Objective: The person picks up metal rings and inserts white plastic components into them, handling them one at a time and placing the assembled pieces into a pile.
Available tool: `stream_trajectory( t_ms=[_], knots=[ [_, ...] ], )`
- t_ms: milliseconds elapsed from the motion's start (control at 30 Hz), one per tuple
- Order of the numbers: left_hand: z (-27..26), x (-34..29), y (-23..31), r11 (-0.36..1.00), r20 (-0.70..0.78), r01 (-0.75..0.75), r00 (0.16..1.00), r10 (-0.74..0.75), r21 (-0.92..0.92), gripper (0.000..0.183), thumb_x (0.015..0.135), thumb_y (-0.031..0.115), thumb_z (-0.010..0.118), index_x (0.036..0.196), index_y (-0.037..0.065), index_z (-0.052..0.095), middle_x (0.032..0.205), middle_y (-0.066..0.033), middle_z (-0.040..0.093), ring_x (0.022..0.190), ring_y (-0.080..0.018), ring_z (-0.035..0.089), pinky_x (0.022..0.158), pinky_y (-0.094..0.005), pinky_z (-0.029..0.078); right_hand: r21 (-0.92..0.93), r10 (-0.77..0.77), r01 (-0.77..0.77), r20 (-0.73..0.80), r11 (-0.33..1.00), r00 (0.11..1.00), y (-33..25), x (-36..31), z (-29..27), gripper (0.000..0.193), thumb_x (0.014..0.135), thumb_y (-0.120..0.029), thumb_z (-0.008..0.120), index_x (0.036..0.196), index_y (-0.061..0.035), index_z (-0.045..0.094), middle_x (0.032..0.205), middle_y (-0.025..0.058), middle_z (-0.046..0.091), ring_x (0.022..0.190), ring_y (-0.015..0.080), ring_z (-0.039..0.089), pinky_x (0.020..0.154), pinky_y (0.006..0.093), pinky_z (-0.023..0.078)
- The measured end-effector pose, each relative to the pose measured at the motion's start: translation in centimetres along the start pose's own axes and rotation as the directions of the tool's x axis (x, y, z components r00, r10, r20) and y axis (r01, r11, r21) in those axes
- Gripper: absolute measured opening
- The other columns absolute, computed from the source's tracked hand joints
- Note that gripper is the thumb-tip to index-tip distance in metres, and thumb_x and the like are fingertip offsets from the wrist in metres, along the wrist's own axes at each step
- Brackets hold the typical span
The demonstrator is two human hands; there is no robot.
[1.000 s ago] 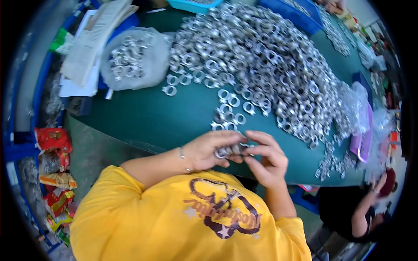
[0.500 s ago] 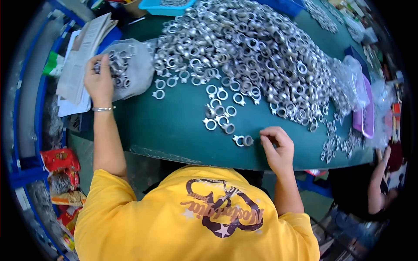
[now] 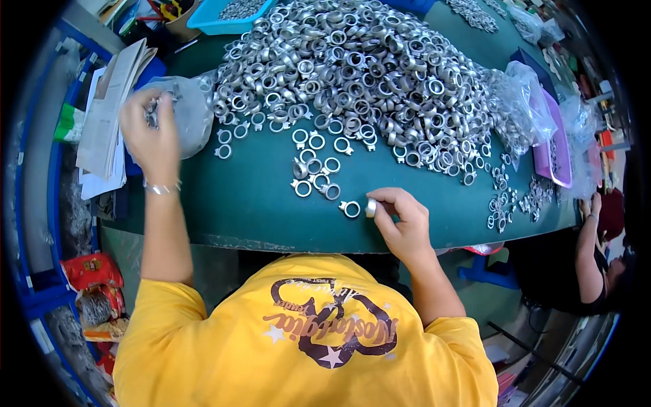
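Observation:
My right hand pinches a silver metal ring between thumb and fingertips, just above the green table. Close to its left lies a single ring with a small lug. My left hand, a little blurred, is over the mouth of a clear plastic bag. Its thumb and fingers are spread apart, and metal rings show in the gap between them; I see none clearly gripped. A small group of loose rings lies between the hands, in front of a large heap of rings.
Papers are stacked left of the bag. A blue tray stands at the far left, a purple basket at the right beside plastic bags. Small rings lie near the right edge. Another person's arm is at far right.
My right hand has moved left and closed on one of the two rings lying nearest it. The left hand's fingers have spread over the bag. The whole view has shifted slightly.

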State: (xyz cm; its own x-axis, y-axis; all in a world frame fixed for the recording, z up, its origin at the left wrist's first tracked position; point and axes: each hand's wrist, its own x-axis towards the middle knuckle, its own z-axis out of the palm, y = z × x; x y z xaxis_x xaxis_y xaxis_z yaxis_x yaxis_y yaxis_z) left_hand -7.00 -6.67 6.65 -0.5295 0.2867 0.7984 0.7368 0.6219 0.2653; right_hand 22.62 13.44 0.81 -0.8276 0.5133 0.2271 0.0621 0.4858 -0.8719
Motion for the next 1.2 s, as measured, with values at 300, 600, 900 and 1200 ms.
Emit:
stream_trajectory(
  t_ms=[300, 600, 900, 1200],
  knots=[
    [0.5, -11.3, 14.0, 0.146, 0.851, 0.857, 0.444, 0.280, -0.495, 0.012, 0.074, 0.003, 0.071, 0.083, 0.001, 0.063, 0.083, -0.0017, 0.057, 0.072, -0.0077, 0.054, 0.062, -0.0212, 0.045, 0.003, -0.388, 0.390, -0.098, 0.921, 0.917, -2.2, 0.9, 1.5, 0.023, 0.069, 0.012, 0.061, 0.089, 0.0001, 0.058, 0.096, 0.0158, 0.061, 0.080, 0.0262, 0.061, 0.066, 0.0291, 0.051],
    [0.0, -10.7, 14.2, 0.443, 0.608, 0.441, 0.700, 0.375, -0.780, 0.014, 0.067, 0.001, 0.072, 0.079, 0.002, 0.064, 0.078, -0.0067, 0.061, 0.070, -0.0178, 0.058, 0.060, -0.0267, 0.046, 0.693, 0.343, -0.431, 0.272, 0.578, 0.899, -0.8, 0.2, 1.3, 0.020, 0.095, -0.011, 0.043, 0.104, 0.0038, 0.053, 0.082, 0.0073, 0.060, 0.067, 0.0106, 0.058, 0.059, 0.0214, 0.049],
    [0.2, -11.2, 13.8, 0.407, 0.723, 0.604, 0.632, 0.278, -0.685, 0.021, 0.074, -0.002, 0.067, 0.094, 0.001, 0.060, 0.088, -0.0067, 0.059, 0.073, -0.0143, 0.058, 0.062, -0.0234, 0.046, 0.738, 0.246, -0.300, 0.184, 0.605, 0.951, -1.3, -0.3, 1.7, 0.018, 0.080, 0.000, 0.063, 0.098, 0.0016, 0.059, 0.090, 0.0094, 0.062, 0.076, 0.0154, 0.060, 0.066, 0.0239, 0.049],
    [0.6, -11.1, 12.0, -0.364, 0.943, 0.915, -0.049, 0.328, 0.174, 0.022, 0.094, 0.022, 0.046, 0.096, 0.002, 0.053, 0.082, -0.0059, 0.054, 0.062, -0.0102, 0.051, 0.046, -0.0197, 0.040, -0.026, -0.177, 0.176, -0.052, 0.984, 0.983, -0.6, 1.0, 1.4, 0.017, 0.068, 0.003, 0.068, 0.083, -0.0007, 0.061, 0.085, 0.0122, 0.061, 0.078, 0.0264, 0.058, 0.070, 0.0328, 0.047]
  ],
)
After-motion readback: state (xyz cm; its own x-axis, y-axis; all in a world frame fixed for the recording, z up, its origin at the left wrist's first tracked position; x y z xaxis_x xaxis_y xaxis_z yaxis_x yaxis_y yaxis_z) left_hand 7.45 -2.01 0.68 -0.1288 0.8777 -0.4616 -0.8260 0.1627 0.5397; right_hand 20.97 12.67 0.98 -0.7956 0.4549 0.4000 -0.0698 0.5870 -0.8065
